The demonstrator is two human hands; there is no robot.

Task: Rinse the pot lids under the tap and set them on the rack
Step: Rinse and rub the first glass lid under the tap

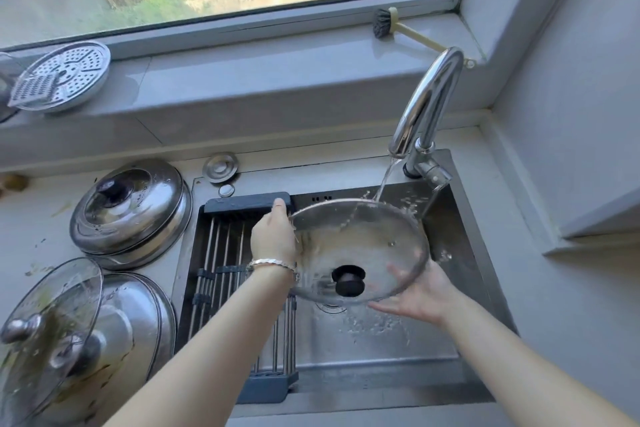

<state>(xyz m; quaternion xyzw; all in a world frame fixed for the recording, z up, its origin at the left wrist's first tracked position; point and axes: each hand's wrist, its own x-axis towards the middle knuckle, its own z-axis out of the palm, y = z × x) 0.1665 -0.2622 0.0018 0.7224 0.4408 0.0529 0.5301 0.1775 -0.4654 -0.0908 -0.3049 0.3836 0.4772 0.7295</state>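
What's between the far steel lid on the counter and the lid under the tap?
Head view: the rack over the sink's left side, and the left hand holding the glass lid.

we see a round glass lid (360, 246) with a black knob (348, 280) held up over the sink (465, 253), tipped toward us. water (386, 180) from the shiny bent tap (427, 104) at the back of the sink hits its far edge. the rack (218, 253), thin metal bars with dark ends, lies across the left part of the sink. left of the sink sits a wet steel lid (131, 211), and nearer us a dirty glass lid (52, 333) leans on another steel lid (142, 308).
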